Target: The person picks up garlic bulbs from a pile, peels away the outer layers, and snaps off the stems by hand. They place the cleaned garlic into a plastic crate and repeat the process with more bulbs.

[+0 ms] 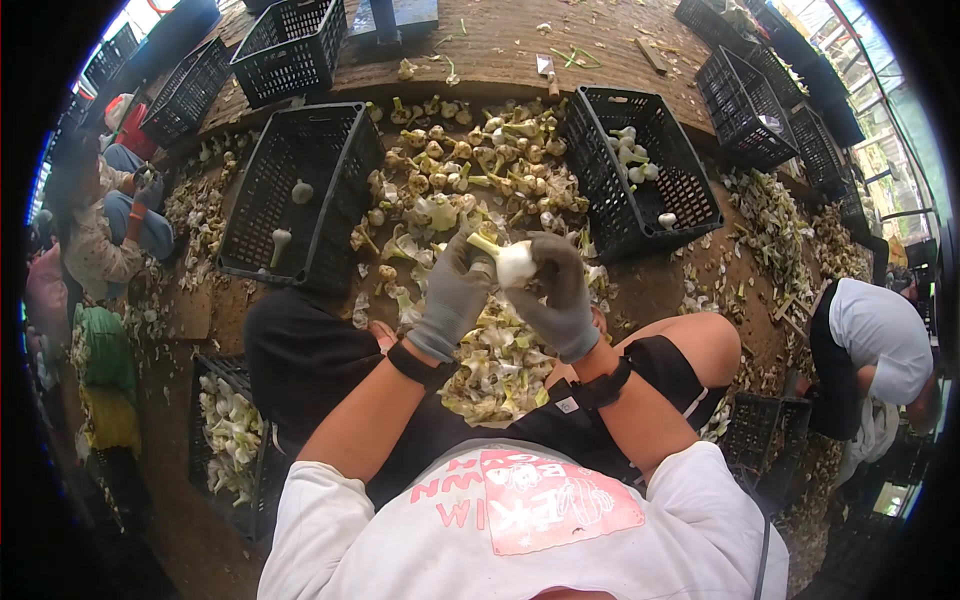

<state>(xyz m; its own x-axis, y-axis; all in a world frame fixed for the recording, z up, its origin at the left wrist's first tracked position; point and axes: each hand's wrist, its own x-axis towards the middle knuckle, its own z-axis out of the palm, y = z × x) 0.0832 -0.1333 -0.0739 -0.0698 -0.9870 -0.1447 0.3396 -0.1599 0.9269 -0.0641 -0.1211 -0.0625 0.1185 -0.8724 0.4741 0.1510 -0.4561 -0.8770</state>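
Observation:
A white garlic bulb (516,264) with a short pale stem is held up between my two gloved hands, above the heap of peelings in my lap. My left hand (456,295), in a grey glove, is closed around the stem end. My right hand (557,292), gloved too, has its fingers bent round the bulb's other side. Beneath them lie loose garlic skins (500,370), dry and yellowish white. Ahead of my hands spreads a pile of untrimmed garlic (470,160) with brownish skins and cut stems.
A black crate (340,190) with a couple of bulbs stands left of the pile; another crate (650,235), holding several clean bulbs, stands right. A fuller crate (262,470) is by my left hip. A small blade (545,66) lies ahead. People sit at left (100,210) and right (870,340).

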